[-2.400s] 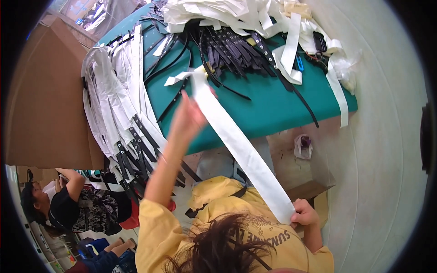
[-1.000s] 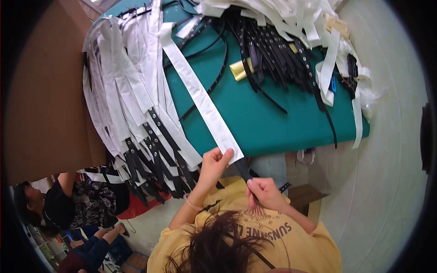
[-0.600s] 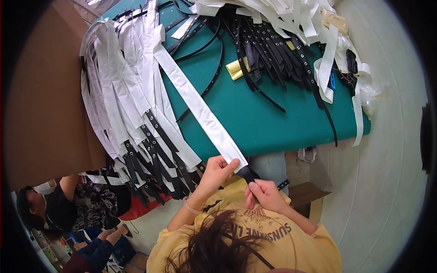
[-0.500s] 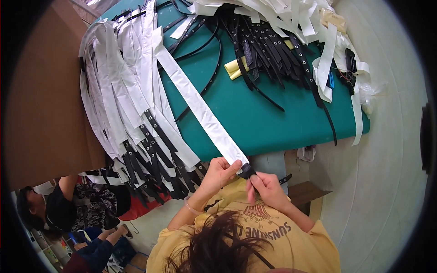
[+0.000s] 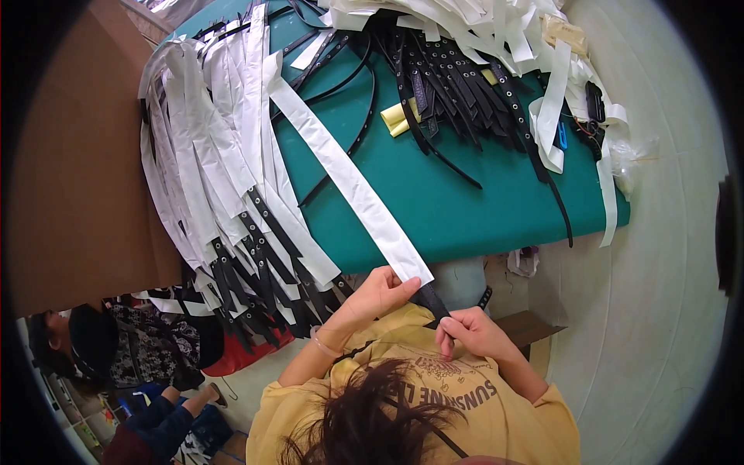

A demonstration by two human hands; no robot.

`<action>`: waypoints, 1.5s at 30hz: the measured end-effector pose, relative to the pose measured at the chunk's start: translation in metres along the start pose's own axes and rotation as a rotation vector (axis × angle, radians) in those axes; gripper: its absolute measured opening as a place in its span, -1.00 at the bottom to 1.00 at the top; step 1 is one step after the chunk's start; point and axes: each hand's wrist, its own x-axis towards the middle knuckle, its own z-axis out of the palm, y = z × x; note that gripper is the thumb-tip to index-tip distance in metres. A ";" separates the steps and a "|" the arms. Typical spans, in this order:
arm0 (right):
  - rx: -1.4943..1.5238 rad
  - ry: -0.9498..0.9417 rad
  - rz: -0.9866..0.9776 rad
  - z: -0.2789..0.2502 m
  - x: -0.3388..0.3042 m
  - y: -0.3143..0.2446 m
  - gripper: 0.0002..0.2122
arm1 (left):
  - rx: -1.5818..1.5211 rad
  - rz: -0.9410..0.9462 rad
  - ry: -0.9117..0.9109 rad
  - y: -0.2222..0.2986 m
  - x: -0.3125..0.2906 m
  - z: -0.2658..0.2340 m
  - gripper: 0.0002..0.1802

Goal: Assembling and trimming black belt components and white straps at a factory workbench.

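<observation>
A long white sleeve (image 5: pixel 349 186) runs slantwise over the green table edge toward me. Its near end is pinched between the thumb and fingers of my left hand (image 5: pixel 387 293). Out of that end comes a black belt (image 5: pixel 431 301), and my right hand (image 5: pixel 469 332) is closed round it just below the sleeve. The belt's studded tail (image 5: pixel 485 297) shows beyond my right hand. How much of the belt lies inside the sleeve is hidden.
Many sleeved belts (image 5: pixel 209 155) hang over the table's left side. Bare black eyeleted belts (image 5: pixel 453 85) lie at the back of the green table (image 5: pixel 465 209), beside a heap of white sleeves (image 5: pixel 465 23). A brown cardboard panel (image 5: pixel 85 178) stands at left; a person (image 5: pixel 155 341) is beyond it.
My right hand has moved slightly right and down, away from my left hand. More of the black belt now shows between the sleeve's end and my right hand.
</observation>
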 end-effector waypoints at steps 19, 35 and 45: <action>-0.006 0.272 -0.031 0.028 0.000 0.012 -0.71 | -0.575 -0.031 0.273 -0.021 -0.005 0.050 -0.77; 0.352 -0.022 -0.112 0.010 -0.005 0.023 -0.67 | -0.502 0.030 0.102 -0.022 -0.009 0.053 -0.77; -0.056 0.067 -0.015 0.000 -0.026 -0.001 -0.78 | 0.210 0.237 0.031 0.036 0.024 -0.057 -0.40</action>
